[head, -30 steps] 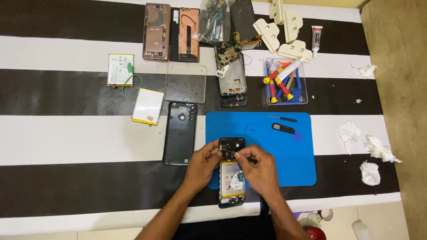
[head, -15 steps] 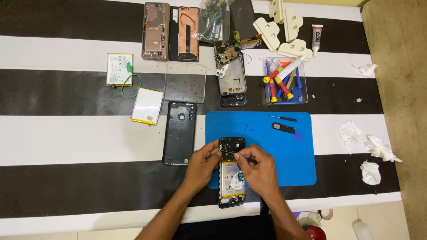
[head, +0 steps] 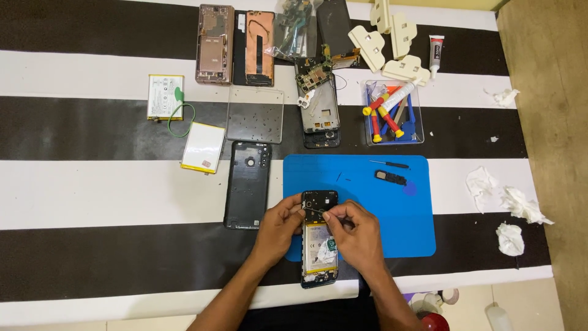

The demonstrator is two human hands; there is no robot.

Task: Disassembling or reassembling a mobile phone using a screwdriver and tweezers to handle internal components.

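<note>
Blue mat (head: 392,208) lies on the striped table (head: 92,196), and every place here is told from that mat; the opened phone (head: 320,245) lies on the mat's near left corner, its lower end hanging past the mat's near edge, exactly where it lay a second ago; both hands have kept their places over it, with no shift that can be made out. Left hand (head: 278,230) grips the phone's left edge near the top, fingers (head: 293,208) curled against the frame; right hand (head: 355,236) rests over the phone's right side, thumb and forefinger pinched narrow on a thin tool whose tip sits on the phone's dark upper part; what kind of tool it is cannot be told.

On the mat's far right lie a small black part (head: 391,178) and a thin screwdriver (head: 389,163), near each other but apart; just left of the mat lies a black back cover (head: 247,184). Beyond the mat's far edge stands a clear tray (head: 394,113), holding red-and-yellow handled tools, a white tube and blue picks, piled together; left of the tray lies a stripped phone frame (head: 321,113). Right of the mat, well apart, lie crumpled tissues (head: 511,208).
</note>
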